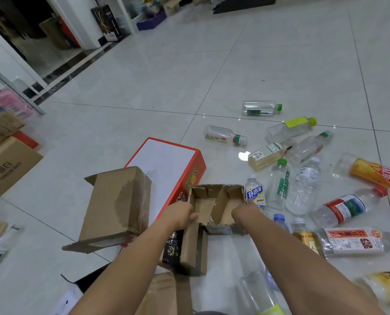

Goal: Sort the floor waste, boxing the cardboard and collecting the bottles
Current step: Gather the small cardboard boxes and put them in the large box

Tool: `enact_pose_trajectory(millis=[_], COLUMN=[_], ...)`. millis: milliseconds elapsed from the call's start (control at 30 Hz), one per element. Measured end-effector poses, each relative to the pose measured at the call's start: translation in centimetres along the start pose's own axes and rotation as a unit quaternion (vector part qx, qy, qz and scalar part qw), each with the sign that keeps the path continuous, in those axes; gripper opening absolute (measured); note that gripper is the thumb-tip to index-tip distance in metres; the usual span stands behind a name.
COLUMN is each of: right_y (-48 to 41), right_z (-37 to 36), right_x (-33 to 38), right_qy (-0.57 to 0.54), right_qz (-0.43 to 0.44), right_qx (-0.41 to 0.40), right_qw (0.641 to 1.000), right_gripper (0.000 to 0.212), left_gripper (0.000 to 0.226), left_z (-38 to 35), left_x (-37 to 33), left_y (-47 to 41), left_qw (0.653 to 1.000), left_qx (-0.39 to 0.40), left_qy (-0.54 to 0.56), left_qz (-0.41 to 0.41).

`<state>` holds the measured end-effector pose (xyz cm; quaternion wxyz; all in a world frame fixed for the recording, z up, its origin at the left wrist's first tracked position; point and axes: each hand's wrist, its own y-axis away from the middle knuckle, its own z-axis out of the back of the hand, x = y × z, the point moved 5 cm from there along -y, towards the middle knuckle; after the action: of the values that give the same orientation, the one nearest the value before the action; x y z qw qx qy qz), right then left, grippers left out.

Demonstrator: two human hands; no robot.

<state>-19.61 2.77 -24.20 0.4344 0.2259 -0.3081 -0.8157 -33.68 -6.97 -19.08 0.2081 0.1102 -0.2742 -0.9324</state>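
A small open cardboard box (214, 201) with an inner divider lies on the tiled floor at the centre. My left hand (181, 215) grips its left wall, and my right hand (244, 212) grips its right wall. A black printed carton with a brown flap (190, 248) lies just below it. To the left lies a brown cardboard box (119, 208) with open flaps, and behind it a red and white box (166, 164). Several empty plastic bottles (303, 185) are scattered on the floor to the right.
Stacked brown cartons (7, 164) stand at the left edge. More flattened cardboard (164, 294) lies under my arms at the bottom. A doorway and white frame (80, 26) are at the far left. Open tiled floor (155, 83) stretches ahead.
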Motion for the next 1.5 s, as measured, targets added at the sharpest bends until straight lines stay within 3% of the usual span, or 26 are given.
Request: enact_pose_trajectory(millis=[233,300,367,400,467,600,667,800,867,933,1000,1100,1167,1300,1367,1433,1500], right_y=[0.0,-0.2,0.0,0.4,1.6,6.0,9.6,19.4,25.1,31.3,38.2,49.6,57.3,71.3,78.2,84.5,89.3], right_z=[0.9,1.5,2.7,3.3,3.6,0.3,-1.4,0.2,2.3,4.5,6.9,10.3,12.0,10.9,9.2,7.5,4.3], right_x=[-0.4,-0.8,-2.1,-3.0,-5.0,-7.6,-7.5,-8.8,-10.2,-11.8,-13.5,-15.8,-16.9,-17.1,-15.8,-14.2,-11.8], right_qy=[-0.055,-0.149,-0.32,-0.41,-0.591,-0.86,-0.915,-0.922,-0.914,-0.904,-0.895,-0.876,-0.859,-0.811,-0.783,-0.751,-0.728], right_qz=[0.023,0.026,0.005,-0.024,-0.084,-0.233,-0.276,-0.33,-0.359,-0.383,-0.393,-0.413,-0.432,-0.49,-0.516,-0.545,-0.561], right_qx=[-0.062,-0.093,-0.161,-0.195,-0.243,-0.228,-0.172,-0.17,-0.182,-0.188,-0.21,-0.245,-0.27,-0.319,-0.347,-0.367,-0.378], right_qw=[0.996,0.984,0.934,0.891,0.765,0.393,0.239,0.109,0.044,0.028,0.032,0.043,0.053,0.036,-0.01,-0.06,-0.106], right_gripper=[0.035,0.034,0.028,0.028,0.04,0.061,0.071,0.064,0.056,0.053,0.049,0.039,0.041,0.057,0.047,0.042,0.04], left_gripper=[0.04,0.041,0.038,0.038,0.046,0.056,0.056,0.061,0.05,0.045,0.04,0.016,0.023,0.016,0.008,0.023,0.024], left_z=[0.4,0.7,1.1,1.4,2.0,4.3,6.3,11.5,15.2,18.9,23.5,31.0,34.9,39.4,39.7,38.5,36.1], left_x=[0.4,0.9,1.3,1.6,2.2,1.9,0.5,-5.3,-9.2,-13.1,-17.3,-24.8,-30.5,-41.5,-46.3,-50.2,-53.6], left_y=[-0.2,-0.4,-0.7,-0.7,-0.5,2.1,4.4,9.1,11.7,14.4,18.0,24.6,29.3,39.3,44.5,49.0,53.2], left_qw=[0.989,0.979,0.965,0.955,0.927,0.858,0.842,0.762,0.758,0.774,0.817,0.895,0.926,0.934,0.923,0.913,0.892], left_qx=[-0.113,-0.14,-0.168,-0.178,-0.187,-0.161,-0.134,-0.069,-0.021,0.038,0.07,0.105,0.122,0.162,0.177,0.18,0.187], left_qy=[0.072,0.116,0.15,0.165,0.222,0.371,0.41,0.572,0.594,0.59,0.546,0.433,0.349,0.236,0.19,0.131,0.055], left_qz=[0.057,0.09,0.136,0.169,0.236,0.316,0.324,0.295,0.266,0.226,0.175,0.032,-0.071,-0.214,-0.282,-0.343,-0.408])
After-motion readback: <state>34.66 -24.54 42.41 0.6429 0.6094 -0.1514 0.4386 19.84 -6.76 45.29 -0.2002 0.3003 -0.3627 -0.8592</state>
